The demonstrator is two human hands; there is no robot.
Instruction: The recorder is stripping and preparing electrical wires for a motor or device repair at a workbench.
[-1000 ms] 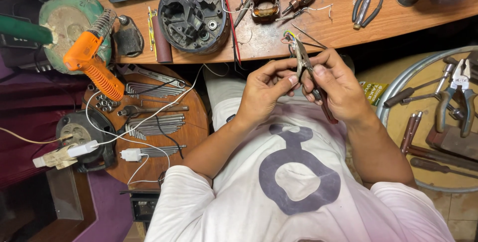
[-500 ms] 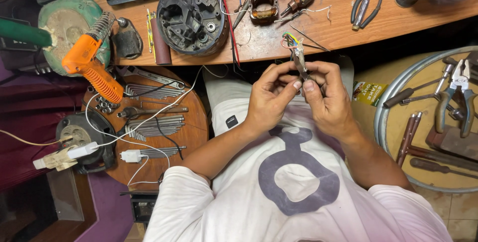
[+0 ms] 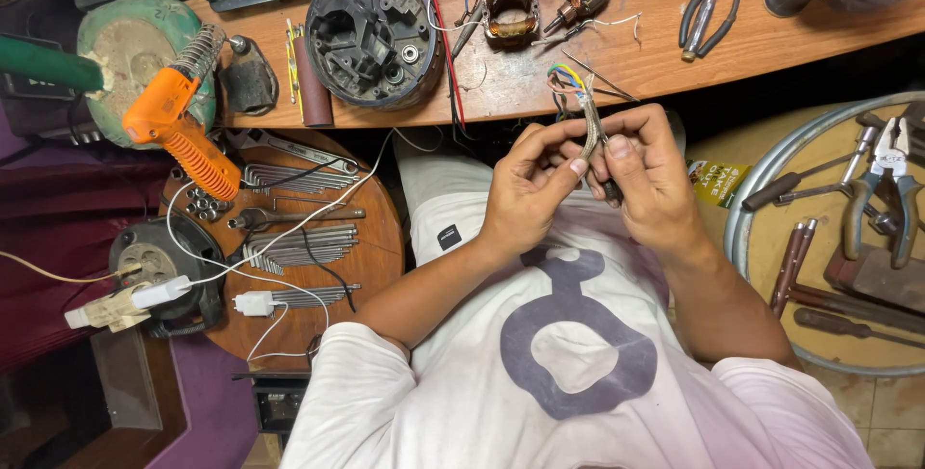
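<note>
Here the left hand [image 3: 525, 189] and right hand [image 3: 650, 175] both pinch a grey cable [image 3: 590, 127] (coloured wires fanned at its tip) mid-frame below the desk [image 3: 674, 69], apparently baring the ends, which calls for a steady grip.

Grey cable [image 3: 590, 127] — upright, coloured wires fanned

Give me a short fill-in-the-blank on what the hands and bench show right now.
1. Both hands pinch a sheathed cable whose coloured wires fan out at its ____ end.
2. The orange glue gun lies to the person's ____.
3. The black round motor housing sits on the ____ bench.
4. The blue-handled pliers lie in the round ____ on the right.

Missing words: top; left; wooden; tray
</note>
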